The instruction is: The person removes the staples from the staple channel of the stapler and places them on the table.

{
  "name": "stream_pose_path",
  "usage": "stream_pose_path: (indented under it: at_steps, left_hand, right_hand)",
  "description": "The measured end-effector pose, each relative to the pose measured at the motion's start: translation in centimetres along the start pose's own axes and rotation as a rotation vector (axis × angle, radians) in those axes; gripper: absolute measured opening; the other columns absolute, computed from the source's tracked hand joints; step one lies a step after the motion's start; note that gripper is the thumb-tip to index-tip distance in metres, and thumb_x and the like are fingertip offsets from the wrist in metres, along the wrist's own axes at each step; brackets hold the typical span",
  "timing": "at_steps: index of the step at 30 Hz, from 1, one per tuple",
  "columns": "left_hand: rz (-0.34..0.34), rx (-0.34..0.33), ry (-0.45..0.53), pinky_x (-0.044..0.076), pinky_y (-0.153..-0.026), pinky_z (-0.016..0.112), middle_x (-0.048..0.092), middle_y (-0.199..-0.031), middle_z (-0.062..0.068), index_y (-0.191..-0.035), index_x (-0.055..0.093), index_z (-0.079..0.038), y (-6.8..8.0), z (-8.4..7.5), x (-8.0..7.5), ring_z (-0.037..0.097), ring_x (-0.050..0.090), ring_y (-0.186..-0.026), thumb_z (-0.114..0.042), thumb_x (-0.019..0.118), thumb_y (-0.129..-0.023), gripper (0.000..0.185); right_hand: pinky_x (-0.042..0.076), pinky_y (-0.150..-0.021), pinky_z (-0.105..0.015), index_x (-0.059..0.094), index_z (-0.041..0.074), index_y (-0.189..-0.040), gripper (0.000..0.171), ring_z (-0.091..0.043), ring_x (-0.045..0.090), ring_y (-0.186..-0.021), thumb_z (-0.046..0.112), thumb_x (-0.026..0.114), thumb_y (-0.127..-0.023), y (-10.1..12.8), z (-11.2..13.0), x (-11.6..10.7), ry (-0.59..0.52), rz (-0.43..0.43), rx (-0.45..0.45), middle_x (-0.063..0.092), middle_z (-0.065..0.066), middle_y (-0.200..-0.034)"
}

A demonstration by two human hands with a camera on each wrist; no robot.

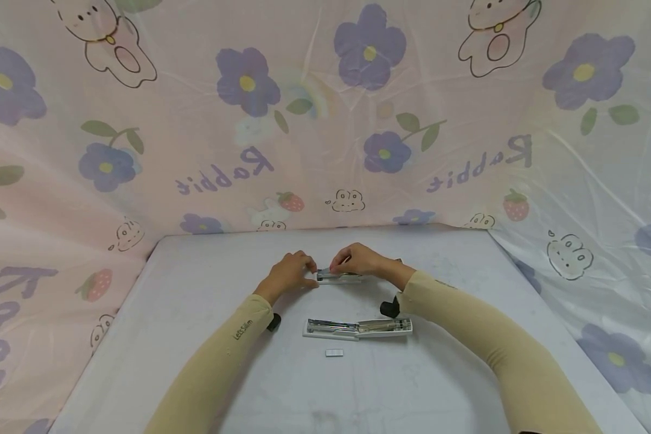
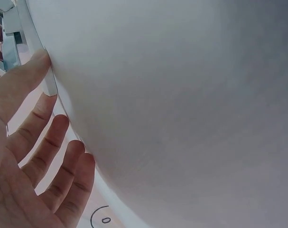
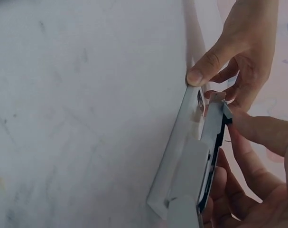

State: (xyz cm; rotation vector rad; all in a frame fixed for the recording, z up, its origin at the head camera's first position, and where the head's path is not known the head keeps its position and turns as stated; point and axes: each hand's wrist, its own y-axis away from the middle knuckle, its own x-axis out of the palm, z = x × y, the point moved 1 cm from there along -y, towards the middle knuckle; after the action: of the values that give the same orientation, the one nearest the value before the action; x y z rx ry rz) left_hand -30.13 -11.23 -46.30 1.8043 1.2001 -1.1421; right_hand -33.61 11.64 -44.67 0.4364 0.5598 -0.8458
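At the back of the table, a white stapler (image 1: 340,279) with metal inner parts lies between both hands. My left hand (image 1: 290,272) grips one end of its white base (image 2: 50,84) between thumb and index finger; the other fingers extend beside it. From the other side, my right hand (image 1: 362,260) pinches the end of the metal magazine (image 3: 212,116). A small shiny metal piece (image 3: 227,110) shows at the right thumb tip; whether it is staples or part of the stapler, I cannot tell. The right fingers are partly hidden behind the magazine.
A second stapler (image 1: 384,327) lies opened out flat nearer the front. In front of it is a small pale strip (image 1: 334,352), apparently staples. Black wrist devices (image 1: 390,308) sit at both wrists. A patterned curtain (image 1: 314,126) rises behind the white table (image 1: 282,386).
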Motion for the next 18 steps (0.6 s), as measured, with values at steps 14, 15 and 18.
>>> stream_pose_path:
  at_steps: [14,15,18]
  left_hand:
    - [0.011,-0.008,-0.010,0.053,-0.104,0.058,0.065,-0.135,0.005,-0.113,0.075,-0.018,-0.18,0.08,0.14,0.033,0.058,-0.125,-0.034,0.091,-0.088,0.034]
    - [0.009,-0.008,-0.008,0.053,-0.104,0.058,0.066,-0.134,0.005,-0.113,0.076,-0.018,-0.20,0.09,0.14,0.033,0.058,-0.125,-0.034,0.091,-0.088,0.034]
    - [0.007,-0.007,-0.008,0.053,-0.104,0.057,0.066,-0.134,0.005,-0.112,0.076,-0.019,-0.18,0.05,0.14,0.032,0.058,-0.124,-0.035,0.092,-0.087,0.033]
  right_hand:
    - [0.054,-0.077,-0.028,0.075,0.008,-0.100,0.012,-0.017,0.068,-0.090,0.018,0.082,-0.097,-0.43,0.09,0.56,0.038,-0.028,-0.060,0.074,-0.005,-0.100]
    - [0.054,-0.077,-0.028,0.074,0.008,-0.100,0.013,-0.016,0.068,-0.089,0.018,0.082,-0.097,-0.50,0.02,0.57,0.044,-0.032,-0.066,0.074,-0.004,-0.100]
    - [0.054,-0.080,-0.029,0.072,0.008,-0.101,0.016,-0.015,0.066,-0.089,0.017,0.083,-0.096,-0.70,-0.05,0.60,0.072,-0.045,-0.095,0.072,-0.004,-0.099]
